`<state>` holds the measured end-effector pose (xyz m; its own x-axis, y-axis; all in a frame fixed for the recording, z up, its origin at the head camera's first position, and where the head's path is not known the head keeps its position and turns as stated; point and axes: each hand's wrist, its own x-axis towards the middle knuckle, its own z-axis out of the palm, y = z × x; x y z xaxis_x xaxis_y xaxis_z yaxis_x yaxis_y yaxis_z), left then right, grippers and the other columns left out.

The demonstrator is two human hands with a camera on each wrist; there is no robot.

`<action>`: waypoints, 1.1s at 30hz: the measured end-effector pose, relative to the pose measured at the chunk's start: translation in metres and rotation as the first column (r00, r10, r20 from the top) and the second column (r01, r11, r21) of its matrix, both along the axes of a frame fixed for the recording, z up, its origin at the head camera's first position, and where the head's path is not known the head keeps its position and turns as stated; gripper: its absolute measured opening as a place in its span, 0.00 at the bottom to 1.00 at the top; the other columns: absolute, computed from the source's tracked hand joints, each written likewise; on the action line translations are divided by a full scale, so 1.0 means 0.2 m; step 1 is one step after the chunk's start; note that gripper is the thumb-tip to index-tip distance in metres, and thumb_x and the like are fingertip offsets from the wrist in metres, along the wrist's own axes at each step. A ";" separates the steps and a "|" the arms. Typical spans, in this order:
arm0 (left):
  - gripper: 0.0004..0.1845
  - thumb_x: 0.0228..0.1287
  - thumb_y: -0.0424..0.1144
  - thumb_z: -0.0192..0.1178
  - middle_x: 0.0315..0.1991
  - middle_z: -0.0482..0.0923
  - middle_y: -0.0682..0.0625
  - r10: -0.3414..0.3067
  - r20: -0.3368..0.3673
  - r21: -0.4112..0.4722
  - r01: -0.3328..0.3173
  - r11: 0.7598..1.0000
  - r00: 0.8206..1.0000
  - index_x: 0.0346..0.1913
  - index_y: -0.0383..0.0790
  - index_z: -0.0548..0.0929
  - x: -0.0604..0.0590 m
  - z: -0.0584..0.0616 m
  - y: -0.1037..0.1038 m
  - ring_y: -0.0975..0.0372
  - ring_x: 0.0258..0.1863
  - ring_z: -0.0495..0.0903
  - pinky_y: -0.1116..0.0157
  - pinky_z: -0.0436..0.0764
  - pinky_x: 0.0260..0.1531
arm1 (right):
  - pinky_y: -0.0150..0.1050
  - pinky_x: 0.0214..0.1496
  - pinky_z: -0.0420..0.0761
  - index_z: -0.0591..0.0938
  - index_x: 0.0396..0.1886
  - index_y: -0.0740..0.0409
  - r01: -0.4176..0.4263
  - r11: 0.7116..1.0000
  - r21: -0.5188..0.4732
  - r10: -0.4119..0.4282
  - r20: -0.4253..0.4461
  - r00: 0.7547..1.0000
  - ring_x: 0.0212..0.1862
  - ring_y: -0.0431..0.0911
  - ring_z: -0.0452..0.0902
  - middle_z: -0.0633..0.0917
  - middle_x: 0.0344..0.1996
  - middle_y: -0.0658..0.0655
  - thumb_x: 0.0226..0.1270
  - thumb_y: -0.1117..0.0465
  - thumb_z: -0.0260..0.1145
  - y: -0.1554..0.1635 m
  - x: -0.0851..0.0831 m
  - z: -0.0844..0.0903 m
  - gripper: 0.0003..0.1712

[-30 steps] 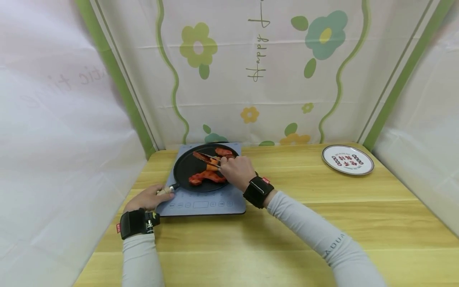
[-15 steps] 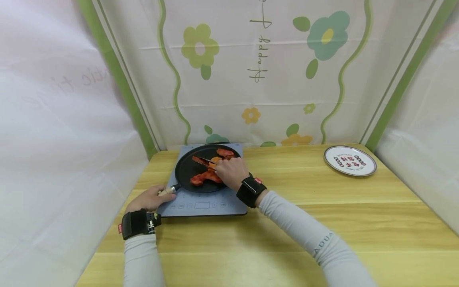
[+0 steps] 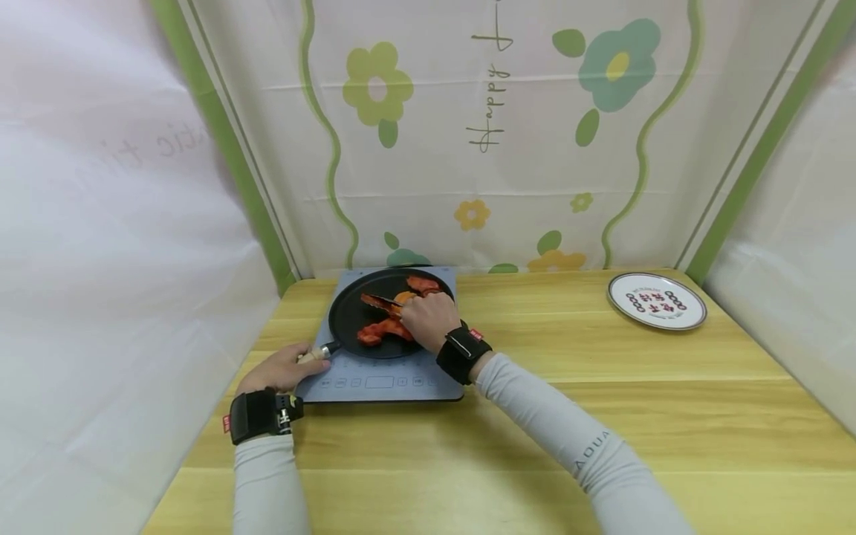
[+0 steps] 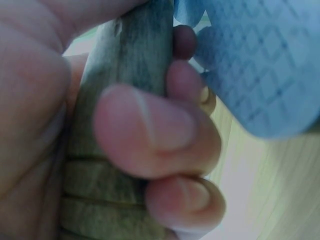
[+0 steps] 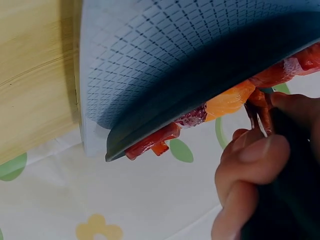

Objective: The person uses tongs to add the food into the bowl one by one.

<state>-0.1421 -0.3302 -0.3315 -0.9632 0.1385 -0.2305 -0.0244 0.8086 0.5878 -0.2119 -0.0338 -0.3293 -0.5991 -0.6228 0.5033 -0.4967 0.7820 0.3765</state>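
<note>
Two hands busy: left hand wraps wooden pan handle, handle pointing near-left; right hand pinches tongs, tips aimed left over bacon strips in pan.

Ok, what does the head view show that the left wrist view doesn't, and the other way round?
Only the head view shows the round black frying pan with red meat strips, the right hand holding tongs over it, and the white printed plate far right. Only the left wrist view shows the fingers curled tightly round the wooden pan handle. Both show the left hand on that handle, the blue-grey induction cooktop and the yellow wooden table.
</note>
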 end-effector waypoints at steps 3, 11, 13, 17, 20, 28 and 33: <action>0.19 0.77 0.50 0.62 0.43 0.77 0.44 -0.007 -0.001 -0.007 0.007 1.000 1.000 0.56 0.38 0.79 0.00 0.00 0.00 0.54 0.42 0.74 0.62 0.70 0.41 | 0.36 0.22 0.47 0.68 0.12 0.45 0.007 1.000 0.010 -0.007 -0.024 1.000 0.19 0.40 0.42 0.52 0.16 0.45 0.77 0.54 0.67 0.00 0.01 0.01 0.29; 0.16 0.77 0.48 0.63 0.39 0.75 0.46 -0.007 -0.005 0.018 0.007 1.000 1.000 0.51 0.37 0.79 0.00 0.01 0.00 0.56 0.39 0.73 0.62 0.70 0.38 | 0.37 0.18 0.53 0.72 0.15 0.46 0.021 1.000 -0.013 -0.019 0.095 0.995 0.16 0.41 0.54 0.61 0.15 0.46 0.76 0.44 0.69 -0.03 -0.04 -0.04 0.29; 0.17 0.77 0.48 0.62 0.40 0.76 0.45 -0.010 0.000 0.017 0.010 1.000 1.000 0.53 0.37 0.79 0.00 0.01 0.00 0.55 0.40 0.73 0.62 0.70 0.39 | 0.37 0.16 0.60 0.76 0.18 0.47 0.049 0.999 -0.010 -0.047 0.122 0.991 0.14 0.42 0.60 0.67 0.15 0.46 0.74 0.40 0.69 -0.03 -0.05 -0.04 0.27; 0.20 0.77 0.48 0.62 0.44 0.78 0.43 -0.018 0.008 0.012 0.018 1.000 1.000 0.59 0.36 0.79 0.00 0.01 0.00 0.54 0.42 0.75 0.62 0.71 0.42 | 0.37 0.16 0.65 0.77 0.21 0.46 0.081 0.996 -0.025 -0.077 0.145 0.987 0.15 0.42 0.67 0.70 0.15 0.46 0.72 0.33 0.67 -0.02 -0.05 -0.04 0.28; 0.22 0.77 0.49 0.62 0.45 0.79 0.43 -0.011 0.010 -0.002 0.011 1.000 1.000 0.62 0.37 0.78 0.00 0.01 0.00 0.54 0.44 0.75 0.62 0.72 0.44 | 0.37 0.17 0.64 0.77 0.23 0.47 0.080 0.996 -0.039 -0.074 0.142 0.987 0.15 0.42 0.68 0.70 0.16 0.46 0.71 0.30 0.66 -0.01 -0.03 -0.04 0.29; 0.27 0.77 0.51 0.61 0.52 0.81 0.40 0.000 0.019 -0.022 0.000 1.000 1.000 0.68 0.37 0.76 0.00 0.01 0.00 0.50 0.51 0.77 0.55 0.75 0.51 | 0.42 0.19 0.78 0.82 0.35 0.54 0.086 0.993 -0.086 -0.073 0.149 0.986 0.16 0.47 0.76 0.76 0.14 0.49 0.71 0.28 0.63 0.00 0.02 -0.06 0.33; 0.30 0.77 0.52 0.61 0.58 0.80 0.37 0.007 0.024 -0.031 -0.006 0.999 1.000 0.72 0.36 0.73 0.01 0.02 0.01 0.46 0.56 0.77 0.46 0.76 0.59 | 0.41 0.17 0.75 0.84 0.40 0.55 0.107 0.987 -0.117 -0.087 0.161 0.983 0.15 0.48 0.75 0.76 0.13 0.50 0.71 0.26 0.62 0.02 0.05 -0.08 0.35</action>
